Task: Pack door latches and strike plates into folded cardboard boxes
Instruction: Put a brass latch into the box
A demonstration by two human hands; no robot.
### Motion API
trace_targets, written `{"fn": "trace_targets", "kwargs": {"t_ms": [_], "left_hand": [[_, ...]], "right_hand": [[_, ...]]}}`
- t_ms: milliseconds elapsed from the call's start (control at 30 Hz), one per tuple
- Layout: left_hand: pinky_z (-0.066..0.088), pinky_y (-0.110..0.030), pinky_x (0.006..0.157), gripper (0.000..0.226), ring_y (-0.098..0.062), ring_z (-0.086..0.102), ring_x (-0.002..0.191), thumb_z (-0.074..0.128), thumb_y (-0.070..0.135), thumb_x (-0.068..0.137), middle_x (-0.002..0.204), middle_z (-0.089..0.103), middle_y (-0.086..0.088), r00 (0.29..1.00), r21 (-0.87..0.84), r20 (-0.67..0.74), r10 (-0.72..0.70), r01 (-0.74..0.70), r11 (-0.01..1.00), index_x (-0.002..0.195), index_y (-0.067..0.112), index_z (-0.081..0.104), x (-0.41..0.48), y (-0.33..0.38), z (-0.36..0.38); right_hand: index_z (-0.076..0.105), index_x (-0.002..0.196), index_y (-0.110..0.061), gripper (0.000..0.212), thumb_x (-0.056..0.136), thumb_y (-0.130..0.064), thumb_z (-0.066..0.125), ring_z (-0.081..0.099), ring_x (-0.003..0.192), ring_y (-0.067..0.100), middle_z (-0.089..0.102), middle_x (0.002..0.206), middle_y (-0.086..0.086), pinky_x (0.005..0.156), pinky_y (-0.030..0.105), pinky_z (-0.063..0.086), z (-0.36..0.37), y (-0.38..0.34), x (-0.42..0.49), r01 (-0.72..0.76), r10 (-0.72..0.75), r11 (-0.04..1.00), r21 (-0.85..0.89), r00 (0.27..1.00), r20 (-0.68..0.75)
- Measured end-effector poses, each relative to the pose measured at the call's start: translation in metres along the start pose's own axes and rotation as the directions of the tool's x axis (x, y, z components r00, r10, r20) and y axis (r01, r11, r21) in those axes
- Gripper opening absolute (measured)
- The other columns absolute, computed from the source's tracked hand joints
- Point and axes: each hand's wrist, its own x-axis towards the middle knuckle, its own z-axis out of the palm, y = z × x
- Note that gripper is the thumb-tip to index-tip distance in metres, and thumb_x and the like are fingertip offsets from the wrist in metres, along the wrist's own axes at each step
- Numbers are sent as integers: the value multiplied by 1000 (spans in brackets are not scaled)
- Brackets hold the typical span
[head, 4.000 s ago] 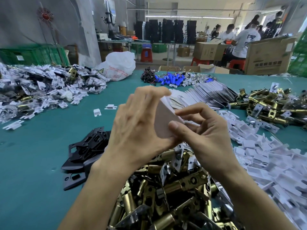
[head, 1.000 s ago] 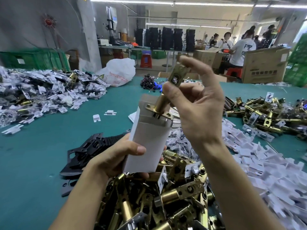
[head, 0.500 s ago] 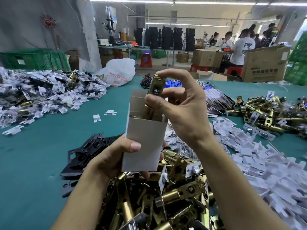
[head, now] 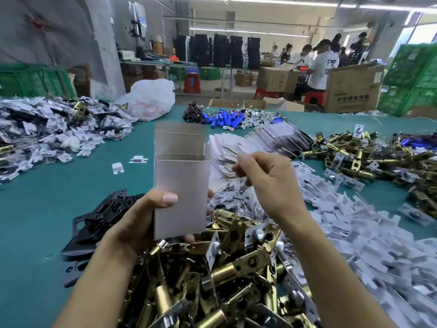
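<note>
One white cardboard box [head: 181,192] up in the left hand [head: 139,221], right hand [head: 267,183] hanging loose beside it

The left grip is wrapping the box's lower half with the thumb lying across the front, holding it upright over the green tabletop [head: 47,209], top flap standing open. The right hand is hovering at the box's 3 o'clock, not touching it. Its grip is curling loosely with nothing showing in it, though the fingertips are blurring out. Two heaps of brass latches are lying around: the big heap [head: 224,280] at 6 o'clock under both hands, a second heap [head: 369,159] at 2 o'clock. One stack of black plates [head: 101,216] is sitting at 8 o'clock, one spread of flat box blanks [head: 260,143] at 1 o'clock, and one heap of white folded pieces [head: 354,233] is running down the 4 o'clock side. Two stray white bits [head: 117,168] are sitting at 10 o'clock.
</note>
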Motion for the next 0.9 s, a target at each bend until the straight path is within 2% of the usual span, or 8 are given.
{"fn": "trace_targets", "kwargs": {"t_ms": [100,200,333,400,467,533,667,900], "left_hand": [[58,-39,50,88,-33,68,91,93,45,47,106,69,-13,997,-147,-5,75,-75,986,126,16,68,2,-1,5],[59,-38,49,85,-31,69,88,91,40,56,104,67,-13,983,-271,51,179,-159,950,132,13,62,3,3,11],[60,-40,48,80,-32,69,90,89,37,62,106,67,-14,965,-311,91,246,-207,927,133,11,61,1,7,14],[60,-40,48,80,-33,70,89,89,37,61,106,68,-15,966,-295,83,243,-209,932,131,11,63,1,8,15],[59,-39,48,80,-32,70,89,91,41,56,104,69,-14,974,-238,50,220,-202,950,127,13,66,1,7,16],[59,-39,48,81,-32,71,89,92,44,53,105,70,-14,981,-181,32,190,-181,967,125,15,68,3,5,19],[60,-41,51,80,-31,71,92,91,48,52,108,71,-13,991,-91,42,130,-126,988,123,18,69,4,3,23],[60,-41,53,79,-32,70,94,91,49,51,111,70,-14,994,-44,57,94,-92,995,121,20,70,5,3,26]], "right_hand": [[71,74,-12,28,95,-30,61,56,59,11,69,70,9,65,42,52,-16,28,-11,-111,137,963,-244,986,95],[65,73,-15,28,97,-26,57,50,53,8,61,62,0,52,30,39,-40,52,-11,-187,186,881,-434,982,-45],[68,89,-8,21,91,-2,48,61,72,24,68,84,8,65,33,50,-73,82,-2,-337,344,552,-763,925,-160],[62,83,-5,17,84,4,47,62,80,31,65,84,13,73,38,55,-82,90,-4,-377,420,387,-841,885,-203],[49,72,-6,14,82,4,47,59,78,31,57,77,13,71,36,54,-86,96,-6,-397,467,316,-862,856,-223],[43,73,-7,15,85,-1,48,57,77,29,53,80,13,70,34,50,-87,99,-4,-418,496,299,-858,836,-234],[57,92,-5,10,91,-10,50,64,89,32,62,101,17,86,45,56,-80,100,3,-449,535,294,-843,809,-244],[57,99,-12,15,88,-6,50,62,86,30,63,95,12,80,39,55,-80,96,4,-453,491,339,-824,833,-255]]}}
